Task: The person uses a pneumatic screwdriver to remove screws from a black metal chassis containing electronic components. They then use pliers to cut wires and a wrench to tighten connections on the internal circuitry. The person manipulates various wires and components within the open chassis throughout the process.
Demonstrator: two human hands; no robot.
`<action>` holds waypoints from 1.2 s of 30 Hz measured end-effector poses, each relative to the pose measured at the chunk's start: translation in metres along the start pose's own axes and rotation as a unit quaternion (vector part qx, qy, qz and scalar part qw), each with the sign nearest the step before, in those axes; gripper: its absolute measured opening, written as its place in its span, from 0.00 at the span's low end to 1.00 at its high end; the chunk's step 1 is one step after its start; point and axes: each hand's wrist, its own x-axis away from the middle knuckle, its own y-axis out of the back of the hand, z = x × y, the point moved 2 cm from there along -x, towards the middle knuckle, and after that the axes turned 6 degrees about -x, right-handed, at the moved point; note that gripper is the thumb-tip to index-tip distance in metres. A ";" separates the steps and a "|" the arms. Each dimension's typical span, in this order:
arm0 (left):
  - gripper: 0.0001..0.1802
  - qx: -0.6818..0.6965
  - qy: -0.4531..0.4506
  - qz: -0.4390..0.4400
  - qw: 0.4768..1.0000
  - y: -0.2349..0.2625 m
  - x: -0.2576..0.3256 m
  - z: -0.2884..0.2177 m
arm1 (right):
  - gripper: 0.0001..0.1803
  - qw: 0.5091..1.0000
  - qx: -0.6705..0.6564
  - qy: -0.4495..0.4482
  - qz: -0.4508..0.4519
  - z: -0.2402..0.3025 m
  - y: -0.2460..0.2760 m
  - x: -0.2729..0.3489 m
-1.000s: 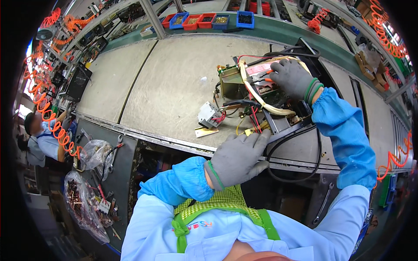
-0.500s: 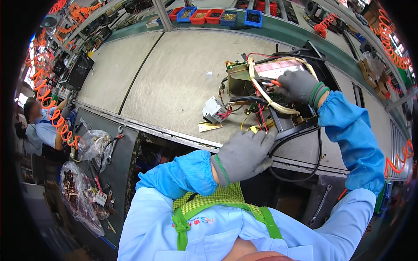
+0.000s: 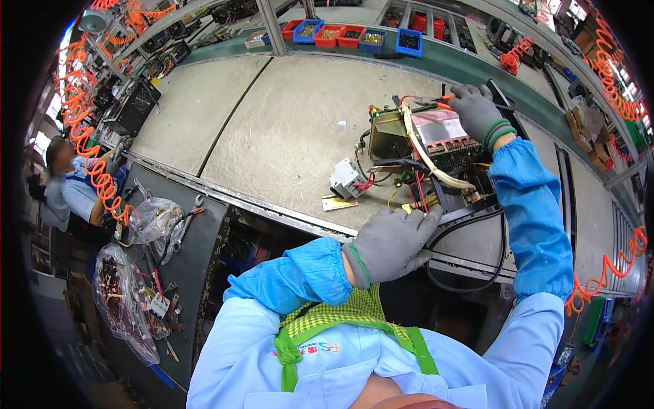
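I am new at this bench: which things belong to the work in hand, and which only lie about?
Seems part of the work:
- orange-handled pliers, in the right hand
- opened electronic unit, left hand touching it
- white block with red wires, probably

Seems just lying about:
- clear plastic bags on the side bench
- red and blue parts bins

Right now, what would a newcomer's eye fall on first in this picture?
Probably the orange coiled hose at the left. Then the opened electrical unit right of centre, with the gloved left hand at its near edge and the right hand holding an orange-handled tool at its far side. Red and blue bins line up near the top.
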 end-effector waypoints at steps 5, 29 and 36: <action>0.37 0.019 -0.003 0.001 1.000 0.002 0.000 0.001 | 0.17 0.999 -0.003 0.003 0.048 0.012 0.000 -0.010; 0.38 0.013 -0.001 -0.003 1.000 0.005 -0.003 0.000 | 0.14 0.995 -0.019 0.083 0.049 0.005 -0.008 -0.024; 0.38 0.022 -0.014 -0.009 1.000 0.003 -0.003 0.002 | 0.19 0.991 0.014 0.106 0.078 0.015 0.013 -0.027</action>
